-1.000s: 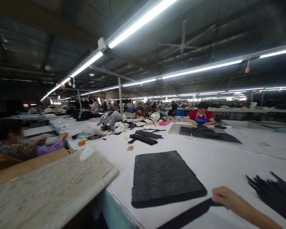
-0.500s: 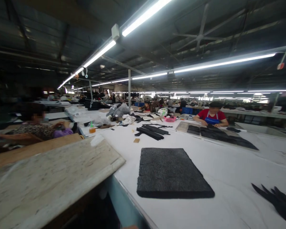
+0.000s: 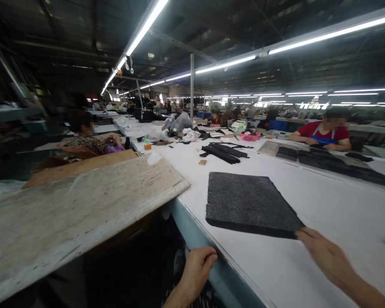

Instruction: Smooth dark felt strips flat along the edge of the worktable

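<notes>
One thick black slab sits on the white table, right hand at its near right corner, can't tell if it's actually gripping. Left hand is loosely curled by the edge, contents unclear tbh. Black strips lie farther back.

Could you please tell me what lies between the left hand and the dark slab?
In the head view, the table's edge and then a stretch of white tabletop lie between the left hand and the dark slab.
</notes>
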A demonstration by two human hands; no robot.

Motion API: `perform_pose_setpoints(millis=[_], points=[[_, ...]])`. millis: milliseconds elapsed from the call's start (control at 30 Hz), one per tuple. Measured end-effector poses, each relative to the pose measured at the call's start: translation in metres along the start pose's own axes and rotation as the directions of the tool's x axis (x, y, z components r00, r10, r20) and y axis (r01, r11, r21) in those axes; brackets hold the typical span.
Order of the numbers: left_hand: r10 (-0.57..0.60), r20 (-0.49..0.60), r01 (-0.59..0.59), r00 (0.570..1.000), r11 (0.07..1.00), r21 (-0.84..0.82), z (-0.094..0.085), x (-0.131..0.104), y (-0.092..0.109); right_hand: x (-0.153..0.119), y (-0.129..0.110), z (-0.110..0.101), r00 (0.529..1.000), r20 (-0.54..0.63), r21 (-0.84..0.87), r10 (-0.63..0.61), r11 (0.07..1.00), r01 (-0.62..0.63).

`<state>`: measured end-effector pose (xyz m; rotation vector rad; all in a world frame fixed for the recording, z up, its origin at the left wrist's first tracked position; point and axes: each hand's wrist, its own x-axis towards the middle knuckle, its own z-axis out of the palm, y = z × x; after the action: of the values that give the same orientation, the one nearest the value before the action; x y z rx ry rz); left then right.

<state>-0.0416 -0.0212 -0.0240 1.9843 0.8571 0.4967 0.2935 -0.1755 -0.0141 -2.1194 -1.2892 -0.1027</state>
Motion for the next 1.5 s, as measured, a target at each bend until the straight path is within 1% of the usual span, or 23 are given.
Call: perform_pose_setpoints(millis=[33, 67, 100, 133, 200, 233, 300, 400, 500, 567, 633, 700, 767, 867, 933, 1000, 1067, 1167, 1267, 1333, 1400, 1433, 1500], points=[[0.035, -0.019, -0.034, 0.999, 0.999, 0.042, -0.001, 0.001, 0.0, 0.005, -0.024, 0.02, 0.985, 0.072, -0.056, -0.155, 0.986, 0.16], [0.073, -0.038, -0.07, 0.997, 0.994, 0.089, -0.001, 0.002, -0.001, 0.011, -0.051, 0.039, 0.938, 0.144, -0.108, -0.314, 0.938, 0.331], [0.114, -0.054, -0.106, 0.992, 0.985, 0.138, -0.001, 0.002, -0.002, 0.016, -0.078, 0.058, 0.864, 0.208, -0.15, -0.459, 0.858, 0.492], [0.154, -0.066, -0.139, 0.986, 0.972, 0.189, -0.002, 0.003, -0.003, 0.02, -0.104, 0.074, 0.813, 0.229, -0.19, -0.535, 0.795, 0.576], [0.218, -0.083, -0.186, 0.973, 0.94, 0.284, -0.001, 0.005, -0.004, 0.025, -0.143, 0.1, 0.748, 0.266, -0.241, -0.608, 0.709, 0.662], [0.244, -0.089, -0.204, 0.966, 0.925, 0.321, -0.001, 0.005, -0.004, 0.026, -0.154, 0.109, 0.731, 0.285, -0.266, -0.62, 0.681, 0.682], [0.289, -0.105, -0.234, 0.952, 0.902, 0.362, 0.0, 0.006, -0.005, 0.025, -0.164, 0.122, 0.715, 0.32, -0.314, -0.621, 0.643, 0.699], [0.348, -0.11, -0.286, 0.931, 0.883, 0.371, 0.004, 0.008, -0.005, 0.021, -0.16, 0.129, 0.715, 0.347, -0.372, -0.608, 0.61, 0.699], [0.389, -0.073, -0.336, 0.918, 0.864, 0.376, 0.011, 0.011, -0.004, 0.02, -0.16, 0.129, 0.728, 0.39, -0.374, -0.564, 0.625, 0.685], [0.415, -0.034, -0.367, 0.909, 0.838, 0.404, 0.016, 0.015, -0.001, 0.023, -0.165, 0.128, 0.765, 0.434, -0.336, -0.477, 0.702, 0.628], [0.445, 0.004, -0.397, 0.896, 0.795, 0.459, 0.02, 0.02, 0.002, 0.03, -0.169, 0.125, 0.804, 0.467, -0.297, -0.369, 0.79, 0.536], [0.471, 0.043, -0.423, 0.881, 0.744, 0.517, 0.023, 0.027, 0.004, 0.039, -0.17, 0.122, 0.83, 0.48, -0.279, -0.285, 0.847, 0.452], [0.491, 0.068, -0.44, 0.869, 0.7, 0.563, 0.026, 0.036, 0.004, 0.047, -0.168, 0.12, 0.843, 0.478, -0.269, -0.245, 0.873, 0.406], [0.517, 0.072, -0.443, 0.853, 0.642, 0.626, 0.028, 0.051, -0.001, 0.054, -0.165, 0.119, 0.846, 0.483, -0.227, -0.224, 0.902, 0.368], [0.5, 0.075, -0.416, 0.863, 0.619, 0.665, 0.03, 0.059, -0.005, 0.053, -0.165, 0.12, 0.851, 0.478, -0.202, -0.218, 0.915, 0.348], [0.438, 0.072, -0.361, 0.896, 0.626, 0.691, 0.031, 0.063, -0.007, 0.05, -0.167, 0.123, 0.867, 0.455, -0.18, -0.206, 0.932, 0.315], [0.368, 0.06, -0.301, 0.928, 0.645, 0.702, 0.031, 0.064, -0.006, 0.046, -0.169, 0.127, 0.894, 0.411, -0.148, -0.181, 0.954, 0.261], [0.285, 0.054, -0.239, 0.957, 0.668, 0.705, 0.028, 0.064, -0.001, 0.046, -0.165, 0.133, 0.938, 0.321, -0.048, -0.129, 0.987, 0.153], [0.233, 0.079, -0.218, 0.969, 0.67, 0.71, 0.024, 0.065, 0.001, 0.056, -0.148, 0.13, 0.978, 0.205, 0.11, -0.033, 0.994, 0.011], [0.228, 0.089, -0.219, 0.97, 0.65, 0.727, 0.021, 0.066, 0.001, 0.066, -0.124, 0.12, 0.989, 0.125, 0.237, 0.077, 0.966, -0.106], [0.225, 0.094, -0.216, 0.97, 0.615, 0.759, 0.02, 0.067, 0.002, 0.073, -0.093, 0.1, 0.976, 0.053, 0.37, 0.213, 0.903, -0.217], [0.221, 0.095, -0.211, 0.971, 0.594, 0.776, 0.02, 0.067, 0.002, 0.074, -0.074, 0.087, 0.959, 0.019, 0.432, 0.282, 0.863, -0.262], [0.209, 0.102, -0.203, 0.973, 0.554, 0.808, 0.02, 0.068, 0.005, 0.071, -0.036, 0.054, 0.91, -0.05, 0.533, 0.411, 0.781, -0.324]])
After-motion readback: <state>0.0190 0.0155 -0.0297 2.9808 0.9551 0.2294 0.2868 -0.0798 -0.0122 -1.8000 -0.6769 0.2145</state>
